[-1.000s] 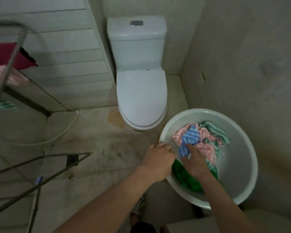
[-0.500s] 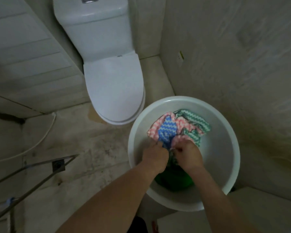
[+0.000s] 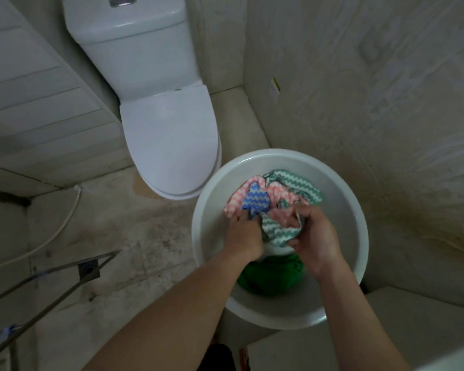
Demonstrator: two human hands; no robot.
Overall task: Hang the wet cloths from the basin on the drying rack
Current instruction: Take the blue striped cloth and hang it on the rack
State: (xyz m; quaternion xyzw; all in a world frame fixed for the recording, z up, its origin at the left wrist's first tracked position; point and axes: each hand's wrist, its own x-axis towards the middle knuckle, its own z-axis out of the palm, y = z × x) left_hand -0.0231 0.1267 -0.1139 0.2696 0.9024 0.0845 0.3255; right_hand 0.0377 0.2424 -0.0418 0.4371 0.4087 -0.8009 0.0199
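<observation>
Both hands are down in the white basin (image 3: 343,188), which stands on the floor to the right of the toilet (image 3: 169,140). The right hand (image 3: 315,239) is closed around a green-and-white zigzag cloth (image 3: 277,231), bunching it up near the middle of the basin. The left hand (image 3: 243,236) is curled with its fingers pressed into the pile at the blue zigzag cloth (image 3: 255,203) — whether it actually pinches that cloth or only steadies the heap cannot be told.

The load looks barely touched: a pink zigzag cloth (image 3: 277,192), a second green zigzag one (image 3: 295,184) at the far side and a solid green cloth (image 3: 271,277) at the near side all lie in the basin. Only the lower bars of the drying rack (image 3: 54,269) show, at the near left, well apart from the basin, and nothing hangs on that part. So the work appears to be at the picking-up stage — every cloth in view has yet to be lifted, carried left and draped.
</observation>
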